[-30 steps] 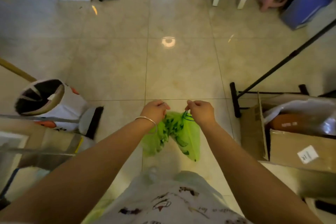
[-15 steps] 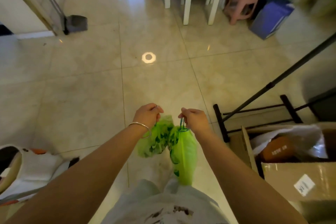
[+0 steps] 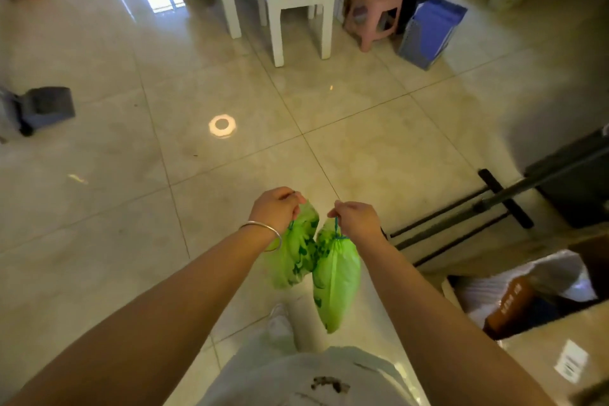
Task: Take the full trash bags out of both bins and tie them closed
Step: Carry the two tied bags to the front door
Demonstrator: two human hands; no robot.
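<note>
Two small green trash bags hang side by side over the tiled floor in front of me. My left hand, with a silver bangle on the wrist, is shut on the top of the left green bag. My right hand pinches the blue drawstring of the right green bag, whose neck is cinched. The right bag hangs lower and the two bags touch. No bin shows in this view.
An open cardboard box with a white plastic bag sits at the right. A black stand base lies on the floor beside it. Ahead stand a white chair, a pink stool and a blue box. A dustpan rests at the left.
The view has swung up and right, so the white bin at the left has left the frame. The two bags now hang apart, one from each hand, the right one lower.
</note>
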